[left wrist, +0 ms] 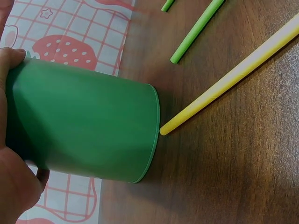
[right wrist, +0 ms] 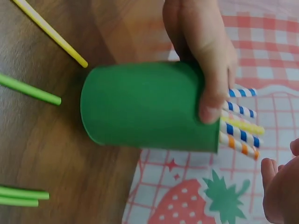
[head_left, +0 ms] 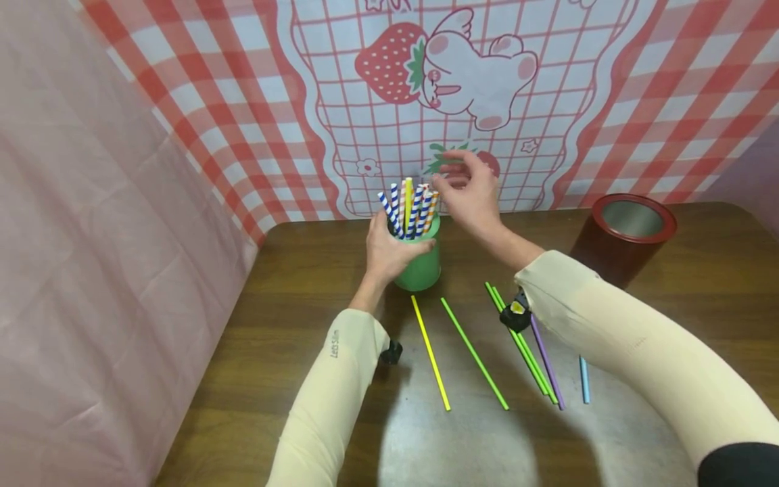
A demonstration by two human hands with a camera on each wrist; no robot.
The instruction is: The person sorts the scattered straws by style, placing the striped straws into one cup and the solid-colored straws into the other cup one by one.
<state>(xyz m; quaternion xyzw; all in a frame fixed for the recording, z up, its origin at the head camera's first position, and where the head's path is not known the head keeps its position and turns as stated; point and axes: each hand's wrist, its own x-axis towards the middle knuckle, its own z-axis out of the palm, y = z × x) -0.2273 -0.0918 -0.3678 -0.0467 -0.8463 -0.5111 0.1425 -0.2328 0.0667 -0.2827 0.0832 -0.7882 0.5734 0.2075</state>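
A green cylindrical can [head_left: 421, 269] stands at the table's back, holding a bunch of paper straws [head_left: 417, 213]: blue-striped, orange-striped, pinkish and yellow ones. My left hand [head_left: 388, 249] grips the can near its rim, thumb across the front, as the right wrist view also shows. Just right of the straw tops hovers my right hand [head_left: 473, 195], its fingers loosely bent and nothing visible between them. On the table before the can lie a yellow straw [head_left: 431, 353], a green straw [head_left: 475, 354], a pair of green straws [head_left: 525, 348], a purple straw [head_left: 548, 365] and a blue straw [head_left: 584, 380].
A dark red, open-topped canister [head_left: 608, 253] stands at the back right, beyond my right forearm. Behind the wooden table [head_left: 274, 304] hangs a red-checked cloth [head_left: 262, 101] with a strawberry print. A pink curtain [head_left: 109, 270] borders the left side.
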